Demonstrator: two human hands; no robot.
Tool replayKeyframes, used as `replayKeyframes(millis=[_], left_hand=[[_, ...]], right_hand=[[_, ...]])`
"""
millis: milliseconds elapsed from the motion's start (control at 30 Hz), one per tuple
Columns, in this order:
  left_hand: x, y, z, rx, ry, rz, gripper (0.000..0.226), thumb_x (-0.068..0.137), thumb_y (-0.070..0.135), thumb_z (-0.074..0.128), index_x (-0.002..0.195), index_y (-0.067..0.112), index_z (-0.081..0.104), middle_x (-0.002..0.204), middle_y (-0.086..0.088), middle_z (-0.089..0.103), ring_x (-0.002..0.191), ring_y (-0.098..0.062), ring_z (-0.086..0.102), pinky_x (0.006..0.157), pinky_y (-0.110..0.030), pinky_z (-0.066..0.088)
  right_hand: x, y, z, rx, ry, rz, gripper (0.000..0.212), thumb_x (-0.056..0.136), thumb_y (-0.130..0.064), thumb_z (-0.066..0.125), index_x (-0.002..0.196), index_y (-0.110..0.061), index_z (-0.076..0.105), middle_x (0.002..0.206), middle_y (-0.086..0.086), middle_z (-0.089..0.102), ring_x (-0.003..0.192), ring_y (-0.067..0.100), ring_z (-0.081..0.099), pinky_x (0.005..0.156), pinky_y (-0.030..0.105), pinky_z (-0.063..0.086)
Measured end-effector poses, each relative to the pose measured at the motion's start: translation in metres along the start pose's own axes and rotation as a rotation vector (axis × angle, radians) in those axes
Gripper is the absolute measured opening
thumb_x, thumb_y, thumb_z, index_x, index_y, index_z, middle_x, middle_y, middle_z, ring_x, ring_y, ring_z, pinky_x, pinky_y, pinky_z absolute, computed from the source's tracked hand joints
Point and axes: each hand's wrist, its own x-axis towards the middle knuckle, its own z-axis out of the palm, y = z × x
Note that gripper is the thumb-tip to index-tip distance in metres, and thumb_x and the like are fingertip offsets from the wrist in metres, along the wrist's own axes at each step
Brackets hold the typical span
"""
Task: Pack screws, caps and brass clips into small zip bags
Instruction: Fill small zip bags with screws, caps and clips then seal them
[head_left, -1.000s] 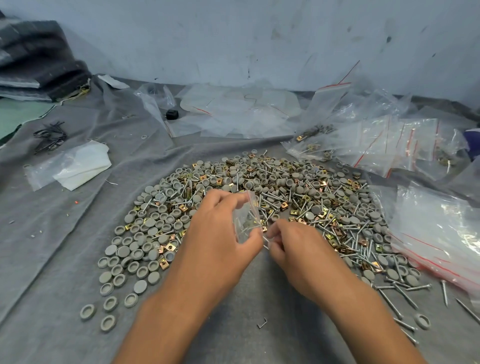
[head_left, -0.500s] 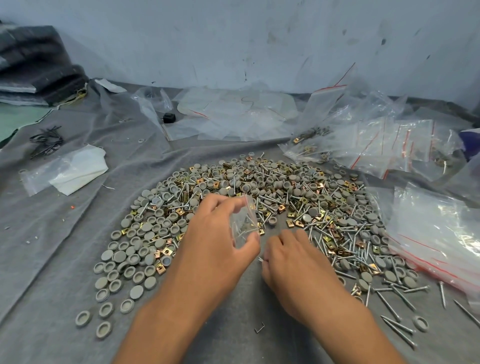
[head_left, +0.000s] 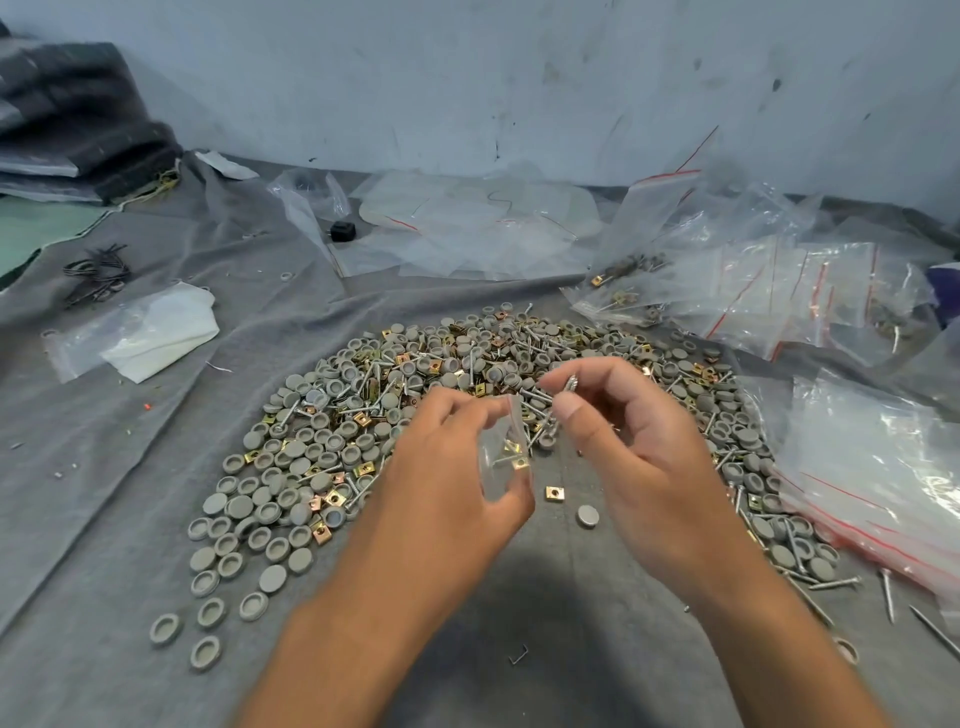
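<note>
Above the grey cloth-covered table (head_left: 130, 519), both hands are raised over a wide heap of grey caps, screws and brass clips (head_left: 467, 405). The left hand (head_left: 447, 493) pinches a small clear zip bag (head_left: 506, 457) between thumb and curled fingers, holding it upright; a brass clip and a screw show through the plastic. The right hand (head_left: 639, 467), just beside the bag's mouth, pinches a few screws (head_left: 571, 384) between thumb and forefinger, its other fingers loosely curled. One loose brass clip (head_left: 555, 492) and one cap (head_left: 587, 516) lie on the cloth between the hands. Filled and empty zip bags (head_left: 779, 291) are piled to the right.
</note>
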Motion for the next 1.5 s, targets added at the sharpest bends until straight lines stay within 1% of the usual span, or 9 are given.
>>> replayKeyframes(millis=[167, 300, 367, 533, 667, 867, 1133, 1333, 1500], left_hand=[[0.001, 0.003, 0.001, 0.003, -0.015, 0.03, 0.042, 0.083, 0.045, 0.064, 0.125, 0.041, 0.058, 0.106, 0.025, 0.042, 0.08, 0.005, 0.052, 0.067, -0.017, 0.044], [0.001, 0.0, 0.0, 0.013, 0.008, 0.016, 0.055, 0.083, 0.038, 0.071, 0.135, 0.034, 0.057, 0.109, 0.025, 0.044, 0.077, 0.004, 0.051, 0.071, -0.014, 0.042], [0.001, -0.001, -0.002, 0.02, 0.024, 0.009, 0.057, 0.083, 0.037, 0.071, 0.137, 0.033, 0.056, 0.11, 0.025, 0.044, 0.078, 0.007, 0.051, 0.07, -0.012, 0.04], [0.001, -0.001, -0.005, 0.022, 0.036, 0.003, 0.058, 0.08, 0.043, 0.065, 0.137, 0.033, 0.057, 0.112, 0.024, 0.045, 0.075, 0.004, 0.051, 0.07, -0.01, 0.04], [0.001, -0.002, -0.008, 0.01, 0.044, -0.007, 0.058, 0.081, 0.04, 0.068, 0.138, 0.032, 0.057, 0.113, 0.024, 0.046, 0.078, 0.003, 0.05, 0.073, -0.01, 0.04], [0.001, -0.003, -0.009, 0.01, 0.056, -0.011, 0.058, 0.083, 0.034, 0.073, 0.138, 0.031, 0.057, 0.114, 0.022, 0.047, 0.076, 0.002, 0.049, 0.077, -0.013, 0.041], [0.001, -0.005, -0.011, 0.021, 0.059, -0.013, 0.056, 0.083, 0.037, 0.071, 0.137, 0.031, 0.057, 0.114, 0.023, 0.046, 0.078, -0.002, 0.052, 0.077, -0.014, 0.043], [0.0, -0.006, -0.011, 0.029, 0.05, -0.015, 0.056, 0.085, 0.036, 0.072, 0.138, 0.032, 0.055, 0.112, 0.025, 0.044, 0.078, 0.0, 0.052, 0.071, -0.013, 0.043], [-0.001, -0.007, -0.011, 0.042, 0.041, -0.022, 0.057, 0.085, 0.039, 0.07, 0.139, 0.033, 0.054, 0.112, 0.024, 0.044, 0.077, -0.001, 0.052, 0.066, -0.012, 0.043]], right_hand=[[-0.003, 0.003, 0.013, -0.41, -0.025, -0.173, 0.018, 0.092, -0.019, 0.072, 0.107, -0.028, 0.072, 0.09, -0.023, 0.059, 0.084, -0.005, 0.053, 0.073, 0.009, 0.038], [0.0, 0.011, -0.004, -0.286, 0.024, -0.083, 0.011, 0.096, -0.028, 0.067, 0.104, -0.035, 0.068, 0.089, -0.022, 0.063, 0.077, 0.001, 0.057, 0.065, 0.007, 0.04], [0.003, 0.022, -0.013, -0.393, -0.012, 0.003, 0.01, 0.096, -0.03, 0.067, 0.101, -0.039, 0.065, 0.089, -0.024, 0.062, 0.079, -0.002, 0.057, 0.066, 0.008, 0.04], [-0.002, 0.048, -0.006, -0.858, -0.362, 0.245, 0.016, 0.091, -0.041, 0.07, 0.105, -0.036, 0.064, 0.1, -0.019, 0.052, 0.1, 0.007, 0.052, 0.088, 0.033, 0.048], [0.003, 0.051, 0.003, -0.819, -0.339, 0.247, 0.013, 0.093, -0.037, 0.067, 0.091, -0.035, 0.054, 0.095, -0.017, 0.054, 0.095, 0.011, 0.055, 0.083, 0.037, 0.05], [0.009, 0.055, 0.021, -0.799, -0.25, 0.286, 0.014, 0.097, -0.038, 0.06, 0.11, -0.033, 0.055, 0.102, -0.014, 0.057, 0.098, 0.013, 0.056, 0.085, 0.038, 0.05], [0.01, 0.053, 0.029, -0.843, -0.135, 0.274, 0.016, 0.094, -0.042, 0.064, 0.106, -0.031, 0.064, 0.096, -0.012, 0.062, 0.088, 0.011, 0.059, 0.071, 0.028, 0.045], [0.0, 0.05, 0.024, -0.843, -0.264, 0.247, 0.005, 0.096, -0.035, 0.059, 0.098, -0.031, 0.057, 0.099, -0.01, 0.053, 0.093, 0.014, 0.055, 0.081, 0.035, 0.05], [-0.003, 0.048, 0.01, -0.8, -0.375, 0.254, 0.023, 0.096, -0.026, 0.064, 0.085, -0.033, 0.045, 0.09, -0.014, 0.052, 0.087, 0.01, 0.053, 0.08, 0.034, 0.049]])
